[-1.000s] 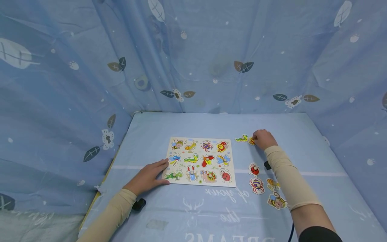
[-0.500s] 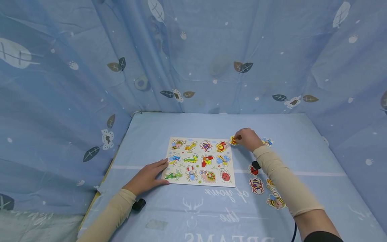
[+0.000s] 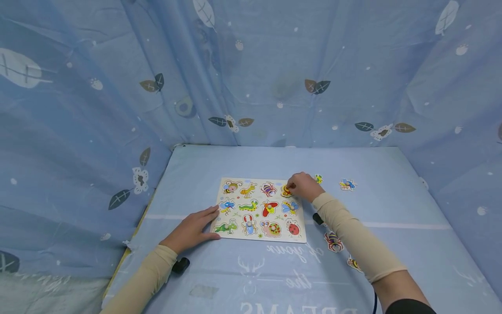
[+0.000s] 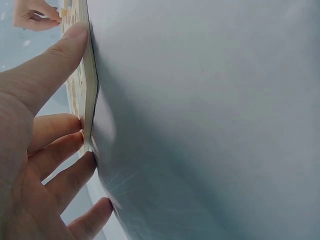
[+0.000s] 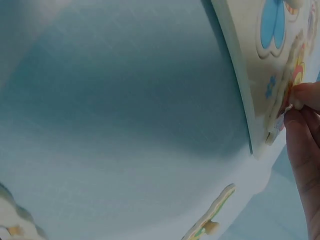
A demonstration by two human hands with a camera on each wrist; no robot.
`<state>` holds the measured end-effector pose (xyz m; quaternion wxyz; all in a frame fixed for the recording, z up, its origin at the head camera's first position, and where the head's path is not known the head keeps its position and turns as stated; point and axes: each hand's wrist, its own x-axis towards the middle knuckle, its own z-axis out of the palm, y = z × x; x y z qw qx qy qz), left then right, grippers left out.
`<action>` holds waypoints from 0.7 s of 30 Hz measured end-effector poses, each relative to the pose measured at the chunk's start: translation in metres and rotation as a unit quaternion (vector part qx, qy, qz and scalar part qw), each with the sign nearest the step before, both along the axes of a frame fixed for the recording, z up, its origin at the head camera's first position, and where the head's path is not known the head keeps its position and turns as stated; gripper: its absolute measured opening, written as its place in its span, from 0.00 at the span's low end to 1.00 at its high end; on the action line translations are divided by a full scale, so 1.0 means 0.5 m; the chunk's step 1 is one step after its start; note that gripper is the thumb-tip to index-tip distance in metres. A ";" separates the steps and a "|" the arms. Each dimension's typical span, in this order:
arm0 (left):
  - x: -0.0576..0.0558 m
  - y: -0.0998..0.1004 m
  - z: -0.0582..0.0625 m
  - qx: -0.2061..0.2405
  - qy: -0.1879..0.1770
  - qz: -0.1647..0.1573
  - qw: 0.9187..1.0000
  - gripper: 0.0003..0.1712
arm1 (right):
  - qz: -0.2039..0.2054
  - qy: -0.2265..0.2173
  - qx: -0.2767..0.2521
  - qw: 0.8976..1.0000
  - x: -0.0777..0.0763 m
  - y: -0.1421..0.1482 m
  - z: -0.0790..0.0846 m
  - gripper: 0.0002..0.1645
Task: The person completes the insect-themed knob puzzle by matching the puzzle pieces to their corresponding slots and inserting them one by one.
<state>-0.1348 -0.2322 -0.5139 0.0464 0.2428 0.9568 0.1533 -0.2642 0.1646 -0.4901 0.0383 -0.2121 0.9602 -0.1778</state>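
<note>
My right hand [image 3: 305, 186] pinches the knob of a red and yellow insect puzzle piece [image 3: 286, 191] at the puzzle board's top right corner. In the right wrist view this piece [image 5: 286, 85] is tilted over the board, its knob between thumb and finger. At the left side of the wooden insect puzzle board [image 3: 237, 216], my left hand [image 3: 192, 230] rests with extended fingers. The left wrist view has its thumb [image 4: 62, 55] on the board's edge [image 4: 90, 95] and fingertips touching the side. Knobs stand on several insects in the board's lower rows.
Right of the board lie a green caterpillar piece [image 3: 319, 179] and a blue insect piece [image 3: 347, 184]. Nearer, a spider piece [image 3: 334, 241] and a bee piece [image 3: 354, 264] sit partly under the right forearm. A patterned blue curtain [image 3: 266, 78] surrounds the table.
My right hand has carried the red and yellow insect piece leftward from beside the caterpillar piece to the board's top right corner. The left hand has stayed put.
</note>
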 end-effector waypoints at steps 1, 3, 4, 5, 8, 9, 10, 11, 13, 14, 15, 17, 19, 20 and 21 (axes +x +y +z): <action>0.000 0.000 0.001 -0.001 -0.001 0.002 1.000 0.50 | 0.000 -0.002 0.002 1.000 0.000 -0.001 -0.001 0.07; -0.001 0.000 0.002 -0.002 0.000 0.002 1.000 0.50 | -0.001 -0.005 0.003 1.000 0.001 -0.004 -0.004 0.07; -0.001 -0.001 0.002 -0.002 0.003 0.000 1.000 0.50 | 0.000 -0.005 0.003 1.000 0.001 -0.004 -0.005 0.07; -0.001 -0.001 0.002 -0.003 0.003 0.001 1.000 0.51 | 0.000 -0.005 0.003 1.000 0.002 -0.005 -0.006 0.07; -0.003 -0.001 0.003 -0.005 0.006 0.001 1.000 0.51 | -0.002 -0.005 0.003 1.000 0.002 -0.006 -0.008 0.07; -0.003 -0.002 0.003 -0.005 0.006 0.001 1.000 0.51 | -0.002 -0.006 0.003 1.000 0.003 -0.007 -0.008 0.07; -0.003 -0.002 0.003 -0.004 0.006 0.001 1.000 0.51 | -0.003 -0.007 0.003 1.000 0.003 -0.007 -0.009 0.07; -0.003 -0.002 0.003 -0.004 0.004 0.002 1.000 0.51 | -0.003 -0.008 0.003 1.000 0.003 -0.007 -0.009 0.07; -0.002 -0.003 0.002 -0.001 0.004 0.001 1.000 0.51 | -0.004 -0.009 0.005 1.000 0.004 -0.007 -0.009 0.07; -0.002 -0.003 0.001 -0.002 0.004 0.001 1.000 0.51 | -0.003 -0.010 0.006 1.000 0.005 -0.007 -0.010 0.07; -0.002 -0.002 0.000 -0.002 0.002 0.003 1.000 0.51 | -0.003 -0.010 0.006 1.000 0.005 -0.007 -0.010 0.07; -0.002 -0.002 -0.002 0.000 0.003 0.003 1.000 0.51 | 0.000 -0.010 0.007 1.000 0.006 -0.006 -0.011 0.07; -0.001 -0.001 -0.004 0.001 0.003 0.004 1.000 0.51 | 0.008 -0.007 0.009 1.000 0.005 -0.005 -0.010 0.07; -0.001 -0.001 -0.006 0.001 0.002 0.004 1.000 0.51 | 0.014 -0.006 0.009 1.000 0.005 -0.003 -0.009 0.06; -0.001 0.000 -0.007 0.002 0.002 0.003 1.000 0.51 | 0.021 -0.003 0.010 1.000 0.005 -0.002 -0.009 0.06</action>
